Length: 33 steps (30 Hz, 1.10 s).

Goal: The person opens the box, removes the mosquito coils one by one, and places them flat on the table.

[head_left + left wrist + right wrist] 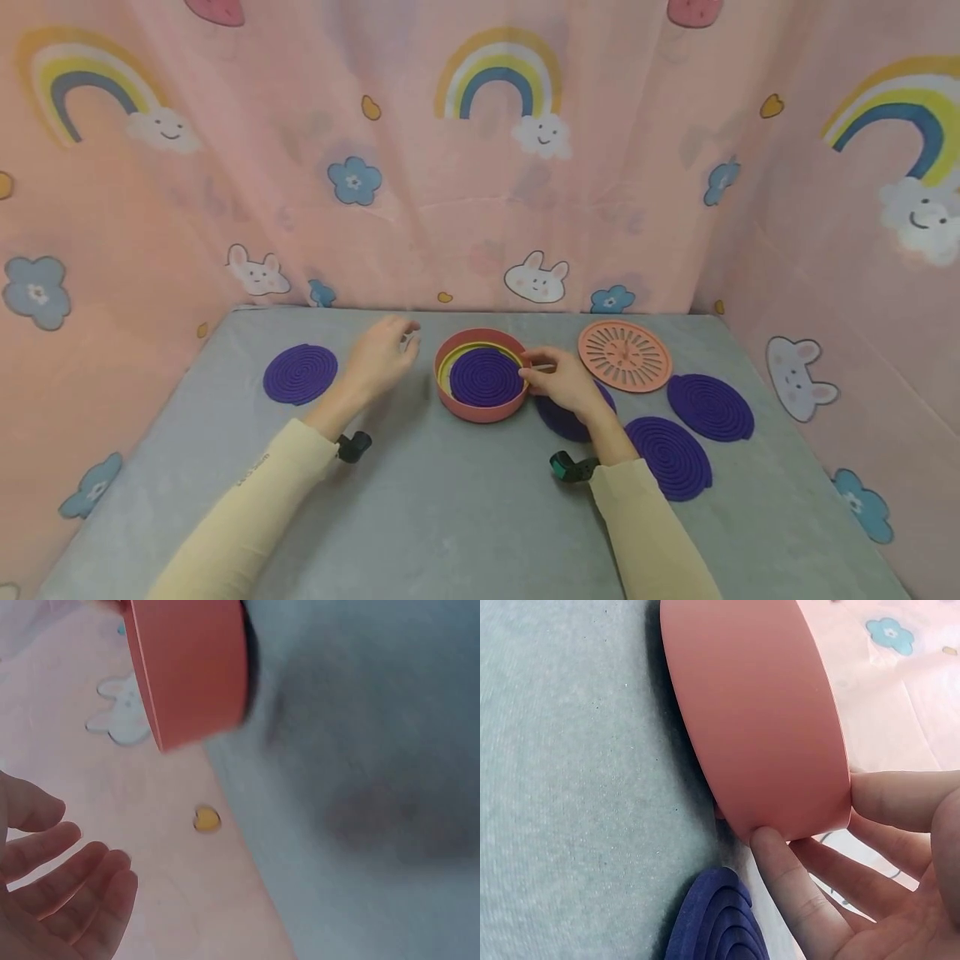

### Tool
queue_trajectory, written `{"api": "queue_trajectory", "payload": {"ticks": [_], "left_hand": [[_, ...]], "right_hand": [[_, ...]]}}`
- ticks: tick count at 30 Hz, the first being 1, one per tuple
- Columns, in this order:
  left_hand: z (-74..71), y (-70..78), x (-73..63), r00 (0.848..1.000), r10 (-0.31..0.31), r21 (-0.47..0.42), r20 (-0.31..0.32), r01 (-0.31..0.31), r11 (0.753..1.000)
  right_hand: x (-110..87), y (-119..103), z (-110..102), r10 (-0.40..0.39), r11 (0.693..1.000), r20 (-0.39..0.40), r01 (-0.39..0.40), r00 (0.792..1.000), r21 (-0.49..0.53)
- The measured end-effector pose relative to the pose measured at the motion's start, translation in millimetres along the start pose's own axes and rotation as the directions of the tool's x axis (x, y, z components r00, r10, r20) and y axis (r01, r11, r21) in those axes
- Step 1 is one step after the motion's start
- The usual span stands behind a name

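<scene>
A round pink coaster holder (482,414) stands on the table, its wall seen close up in both wrist views. Inside it, a purple spiral coaster (486,377) lies over a yellow ring-shaped piece (444,377). At the holder's right rim, my right hand (564,382) grips the wall, with one fingertip low on its outer side in the right wrist view. To the left of the holder, my left hand (384,354) is apart from it, fingers loosely bent and nothing in them. Another purple coaster (573,421) is partly hidden under my right hand.
A pink slotted disc (626,357) lies at the back right. In front of it are two purple coasters, one farther right (710,407) and a nearer coaster (669,458). One more coaster (301,374) lies left. Patterned pink cloth (420,242) hangs behind the grey table (450,517).
</scene>
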<state>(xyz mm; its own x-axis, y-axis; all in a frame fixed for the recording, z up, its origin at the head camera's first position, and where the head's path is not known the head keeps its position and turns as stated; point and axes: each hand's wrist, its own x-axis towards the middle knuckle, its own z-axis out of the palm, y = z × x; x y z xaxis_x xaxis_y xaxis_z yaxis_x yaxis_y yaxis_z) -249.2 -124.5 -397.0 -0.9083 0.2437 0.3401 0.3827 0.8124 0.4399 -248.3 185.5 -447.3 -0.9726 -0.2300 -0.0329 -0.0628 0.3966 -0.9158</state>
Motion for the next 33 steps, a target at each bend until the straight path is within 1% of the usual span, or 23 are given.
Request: {"api": "queue_trajectory", "payload": {"ticks": [3,5,8,11,14,18,22,28,31,33], "left_hand": [[7.0,11.2,4.4,1.0,0.011,-0.012,0.02,-0.011,1.0],[11.1,17.6,6.8,0.999,0.024,-0.031,0.044,-0.023,0.999],[17.7,24.2,9.6,0.996,0.046,-0.06,0.079,-0.041,0.997],[23.9,28.4,11.6,0.993,0.054,-0.084,0.108,-0.045,0.995],[29.1,33.3,13.3,0.99,0.048,-0.126,0.134,-0.031,0.992],[37.1,39.2,17.1,0.988,0.041,-0.18,0.152,-0.013,0.984],[46.8,41.7,22.0,0.983,0.018,-0.18,0.183,0.015,0.983],[58.1,44.0,28.0,0.964,-0.03,-0.141,0.265,0.07,0.987],[61.6,47.0,32.1,0.948,-0.064,-0.109,0.312,0.103,0.989],[62.6,50.1,34.8,0.935,-0.088,-0.083,0.345,0.124,0.989]], "right_hand": [[0.9,-0.2,1.5,-0.002,1.0,-0.001,0.002,1.0,-0.003],[1.3,-0.1,2.6,0.0,1.0,-0.002,0.0,1.0,-0.002],[1.5,-0.2,3.8,-0.001,1.0,0.004,0.001,1.0,0.003],[1.7,-0.5,3.9,-0.006,1.0,0.015,0.006,1.0,-0.001],[1.3,-1.3,2.2,-0.005,1.0,0.012,0.005,1.0,-0.011],[1.5,-1.7,0.8,-0.004,1.0,0.003,0.004,1.0,-0.015],[2.8,-1.0,2.1,-0.005,1.0,0.001,0.005,1.0,-0.004],[2.5,0.7,2.5,-0.006,1.0,-0.001,0.006,1.0,-0.005],[0.7,0.7,0.8,-0.009,1.0,-0.001,0.009,1.0,-0.006],[-0.3,0.2,-0.1,-0.007,1.0,-0.001,0.007,1.0,-0.004]]}}
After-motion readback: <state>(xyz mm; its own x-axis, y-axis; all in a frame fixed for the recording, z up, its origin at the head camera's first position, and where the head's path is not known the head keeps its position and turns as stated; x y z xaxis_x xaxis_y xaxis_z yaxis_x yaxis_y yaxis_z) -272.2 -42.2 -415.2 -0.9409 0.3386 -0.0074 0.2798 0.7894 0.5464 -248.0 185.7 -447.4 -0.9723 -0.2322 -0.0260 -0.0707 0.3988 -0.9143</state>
